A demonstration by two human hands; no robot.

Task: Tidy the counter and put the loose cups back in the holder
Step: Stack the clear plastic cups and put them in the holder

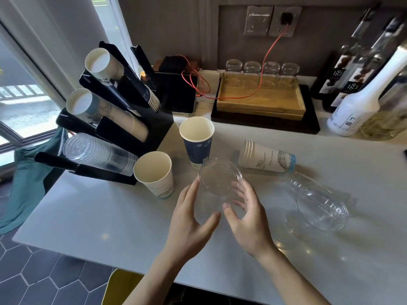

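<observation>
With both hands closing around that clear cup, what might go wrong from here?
1. The clear cup is thin and see-through; the left hand and right hand may crush it or let it slip.
2. The blue paper cup and white paper cup stand close by; lifting toward the holder could tip them.

Clear glossy plastic cup point(217, 190); matt paper cups point(154, 172); wooden tray point(259, 102)

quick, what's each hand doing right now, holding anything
Left hand: open, fingers curved around the left side of the clear plastic cup; a firm grip cannot be told.
Right hand: open, cupping the same cup's right side; grip likewise unclear.
</observation>
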